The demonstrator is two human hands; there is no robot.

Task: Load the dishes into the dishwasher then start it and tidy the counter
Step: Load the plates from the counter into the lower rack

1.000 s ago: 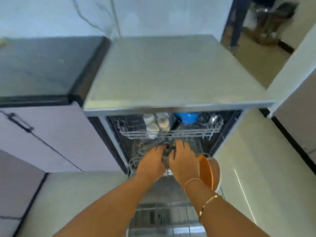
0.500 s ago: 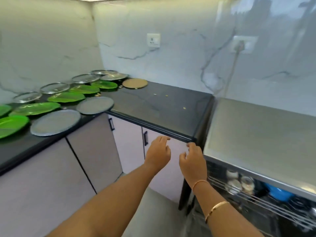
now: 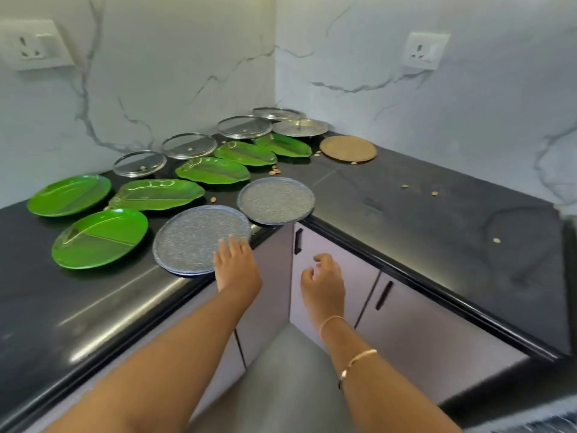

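Grey speckled plate (image 3: 193,239), left grip (image 3: 237,264) flat over its rim, right grip (image 3: 324,282) loosely curled (holding nothing), green plates (image 3: 100,239) behind

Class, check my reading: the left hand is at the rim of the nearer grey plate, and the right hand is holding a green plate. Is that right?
Not quite. In the head view the right hand holds nothing; it is loosely curled before the cabinet door. The left hand is at the rim of the nearer grey plate.
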